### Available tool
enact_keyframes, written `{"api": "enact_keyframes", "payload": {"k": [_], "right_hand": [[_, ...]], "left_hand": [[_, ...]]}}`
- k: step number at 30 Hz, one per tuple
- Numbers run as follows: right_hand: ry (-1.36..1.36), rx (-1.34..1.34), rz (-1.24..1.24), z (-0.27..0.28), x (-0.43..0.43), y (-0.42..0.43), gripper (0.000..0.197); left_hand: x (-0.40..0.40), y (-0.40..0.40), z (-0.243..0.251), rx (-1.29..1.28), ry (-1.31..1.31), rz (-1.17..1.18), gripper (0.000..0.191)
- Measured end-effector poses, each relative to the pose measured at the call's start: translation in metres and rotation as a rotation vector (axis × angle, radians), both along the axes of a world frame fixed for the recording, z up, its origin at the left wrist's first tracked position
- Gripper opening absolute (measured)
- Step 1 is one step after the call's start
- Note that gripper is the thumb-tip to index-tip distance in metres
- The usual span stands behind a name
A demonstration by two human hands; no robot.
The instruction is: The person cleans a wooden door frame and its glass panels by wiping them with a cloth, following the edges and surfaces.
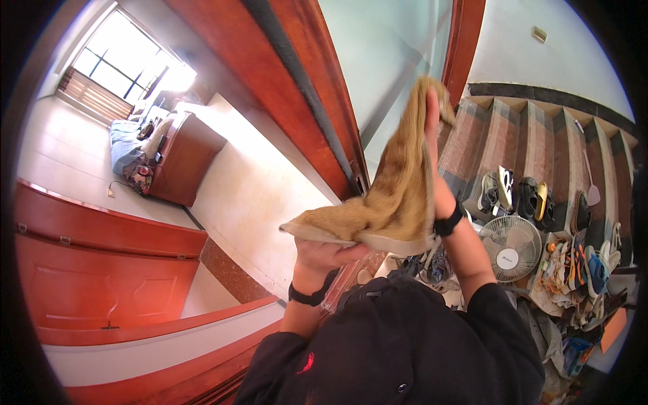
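Observation:
A tan-brown plush cloth [392, 195] with a pale hem is held up before my chest, bunched and folded between both hands. My left hand [326, 255] holds its lower edge from beneath, with the thumb pointing right. My right hand [436, 147] stands upright along the cloth's right side, fingers straight, with fabric draped over the fingertips; its thumb is hidden. Behind the cloth are a red-brown wooden door frame [304, 86] and a pale, glass-like panel [390, 35]. The cloth overlaps both in view, and I cannot tell whether it touches them.
On the right, stone stairs [531, 126] carry several shoes [498, 187] and a fly swatter [592, 192]. A fan [508, 257] and a shoe-filled box [544, 291] stand nearby. Left are a red wooden door [111, 293] and a room with a wooden cabinet [185, 159].

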State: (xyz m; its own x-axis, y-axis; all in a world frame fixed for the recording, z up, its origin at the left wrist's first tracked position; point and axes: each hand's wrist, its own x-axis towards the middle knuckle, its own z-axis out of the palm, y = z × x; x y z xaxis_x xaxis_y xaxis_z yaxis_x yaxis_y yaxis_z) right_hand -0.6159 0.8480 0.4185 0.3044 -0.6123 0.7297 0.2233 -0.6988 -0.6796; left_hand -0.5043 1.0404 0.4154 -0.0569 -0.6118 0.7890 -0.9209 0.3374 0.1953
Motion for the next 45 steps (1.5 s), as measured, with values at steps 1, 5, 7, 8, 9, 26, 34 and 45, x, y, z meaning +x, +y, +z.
{"api": "enact_keyframes", "payload": {"k": [1, 5, 7, 8, 9, 26, 34, 45], "right_hand": [[-0.023, 0.057, 0.074, 0.020, 0.011, -0.009, 0.072], [0.026, -0.392, -0.035, 0.072, 0.054, -0.033, 0.063], [0.144, -0.525, -0.190, 0.064, 0.069, -0.041, 0.063], [0.057, -0.575, -0.178, 0.056, 0.069, -0.039, 0.065], [0.059, -0.575, -0.176, 0.052, 0.069, -0.038, 0.065], [-0.032, 0.139, -0.263, -0.120, 0.078, -0.044, 0.060], [0.033, 0.460, -0.029, -0.178, 0.049, 0.023, 0.059], [-0.178, 0.655, 0.430, -0.083, 0.045, 0.021, 0.053]], "left_hand": [[-0.003, -0.003, 0.017, 0.118, 0.186, -0.065, 0.029], [-0.004, -0.041, 0.031, -0.171, -0.285, 0.174, 0.031], [0.000, -0.052, 0.027, -0.114, -0.322, 0.427, 0.030], [0.006, -0.055, 0.019, -0.101, -0.340, 0.405, 0.030], [0.008, -0.057, 0.012, -0.100, -0.337, 0.407, 0.030], [-0.002, -0.060, -0.093, -0.030, -0.283, 0.351, 0.025], [-0.007, -0.033, -0.168, 0.240, -0.359, 0.346, 0.020], [-0.035, -0.035, -0.111, 0.001, -0.300, 0.254, 0.032]]}}
